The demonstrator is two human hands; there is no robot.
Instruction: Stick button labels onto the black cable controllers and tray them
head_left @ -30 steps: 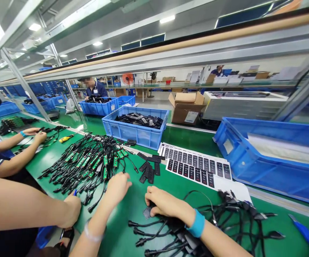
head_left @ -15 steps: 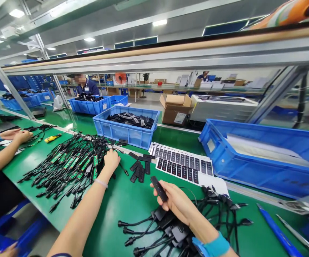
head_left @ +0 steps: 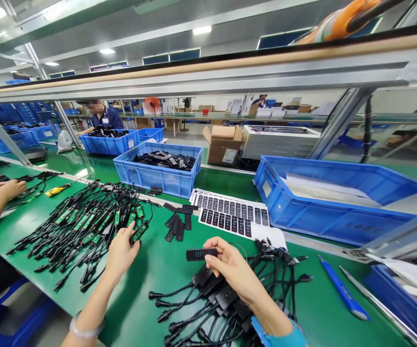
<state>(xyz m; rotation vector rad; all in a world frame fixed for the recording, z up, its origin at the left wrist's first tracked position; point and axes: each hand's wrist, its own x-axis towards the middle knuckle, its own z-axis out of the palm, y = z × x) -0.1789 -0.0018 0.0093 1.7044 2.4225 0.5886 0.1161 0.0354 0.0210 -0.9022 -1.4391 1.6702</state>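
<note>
With my left hand point(head_left: 121, 249) I am pinching a green circuit board point(head_left: 140, 232) between thumb and fingers, at the right edge of a heap of boards and black cables point(head_left: 82, 224). My right hand point(head_left: 230, 266) is pinching a flat black case piece point(head_left: 196, 255) by one end, keeping it above the green table point(head_left: 136, 299) and well apart from the board. Below my right hand, black cables with flat boxes point(head_left: 226, 296) are lying in a pile. Beyond my hands, loose black pieces point(head_left: 175, 226) are lying in a small cluster, just beside the label sheets point(head_left: 226, 220). Behind them a blue bin point(head_left: 154, 179) is holding many more dark pieces. To my right, a blue pen-shaped tool point(head_left: 343, 288) is resting near metal tweezers point(head_left: 378, 308). At far left, a co-worker's hands point(head_left: 12, 189) are handling cables.
</note>
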